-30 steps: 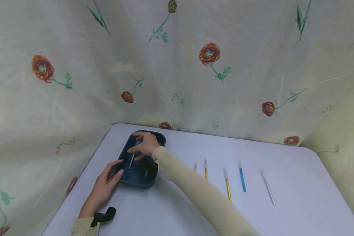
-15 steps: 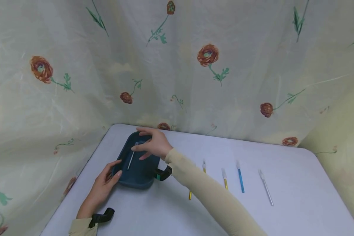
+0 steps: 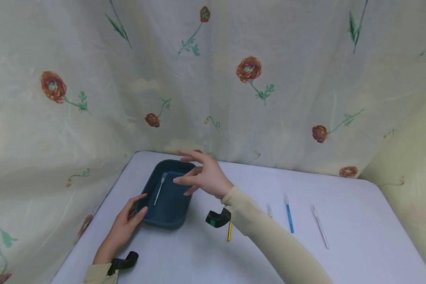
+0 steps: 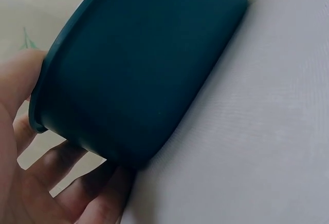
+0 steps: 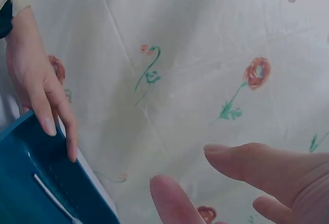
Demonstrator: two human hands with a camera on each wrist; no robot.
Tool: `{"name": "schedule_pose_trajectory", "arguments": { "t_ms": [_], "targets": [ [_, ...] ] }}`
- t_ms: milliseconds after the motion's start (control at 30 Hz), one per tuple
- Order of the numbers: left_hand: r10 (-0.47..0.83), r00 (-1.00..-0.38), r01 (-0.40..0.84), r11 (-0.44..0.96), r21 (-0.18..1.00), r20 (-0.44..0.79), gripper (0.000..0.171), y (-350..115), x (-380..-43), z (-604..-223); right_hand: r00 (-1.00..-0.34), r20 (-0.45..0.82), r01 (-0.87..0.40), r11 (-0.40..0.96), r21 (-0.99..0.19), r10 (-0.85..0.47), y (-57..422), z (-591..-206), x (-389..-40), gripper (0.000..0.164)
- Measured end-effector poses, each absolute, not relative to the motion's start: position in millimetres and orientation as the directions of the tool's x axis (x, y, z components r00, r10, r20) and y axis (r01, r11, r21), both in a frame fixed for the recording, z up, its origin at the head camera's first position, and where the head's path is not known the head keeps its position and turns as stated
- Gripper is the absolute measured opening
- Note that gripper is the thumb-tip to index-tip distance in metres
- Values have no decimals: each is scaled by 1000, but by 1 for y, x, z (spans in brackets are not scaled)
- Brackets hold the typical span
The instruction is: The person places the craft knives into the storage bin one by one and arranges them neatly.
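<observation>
A dark blue-green plastic tray stands at the table's back left. Inside lies a slim silver craft knife with a clear cap. My left hand holds the near left corner of the tray; the left wrist view has its thumb at the rim and its other fingers against the outer wall. Above the tray's right side hovers my right hand, fingers spread, with nothing in it. In the right wrist view, the left hand shows at the tray's edge.
Right of the tray, several capped craft knives lie apart on the white table: a blue one, a silver one, and a gold one partly behind the right arm. A flowered curtain hangs at the back.
My right hand has moved right, away from the silver craft knife, and is rising off the tray's middle. That knife stays lying in the tray. My left hand keeps its place.
</observation>
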State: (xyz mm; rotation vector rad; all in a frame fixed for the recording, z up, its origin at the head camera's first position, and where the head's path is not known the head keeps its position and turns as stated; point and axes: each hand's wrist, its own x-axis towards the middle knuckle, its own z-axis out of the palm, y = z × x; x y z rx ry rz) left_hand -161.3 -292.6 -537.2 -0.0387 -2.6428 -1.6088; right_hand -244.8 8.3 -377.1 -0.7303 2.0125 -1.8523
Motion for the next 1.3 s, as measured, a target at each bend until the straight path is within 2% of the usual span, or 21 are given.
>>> {"name": "schedule_pose_trajectory", "arguments": {
  "t_ms": [367, 567, 900, 1300],
  "targets": [
    [-4, -1000, 9, 453, 892, 13, 57, -291, -161, -535, -840, 159, -206, 35, -978, -518, 44, -375, -225, 76],
    [-6, -1000, 8, 455, 890, 12, 57, -291, -162, -536, -868, 151, -211, 77, -974, -474, 64, -381, -213, 79],
    [-1, -1000, -13, 447, 895, -15, 58, -292, -162, -539, -895, 133, -210, 138, -968, -426, 96, -412, -199, 81],
    [-7, -1000, 8, 456, 890, 12, 58, -291, -166, -540, -938, 105, -180, 204, -962, -331, 123, -453, -197, 79]
  ]
}}
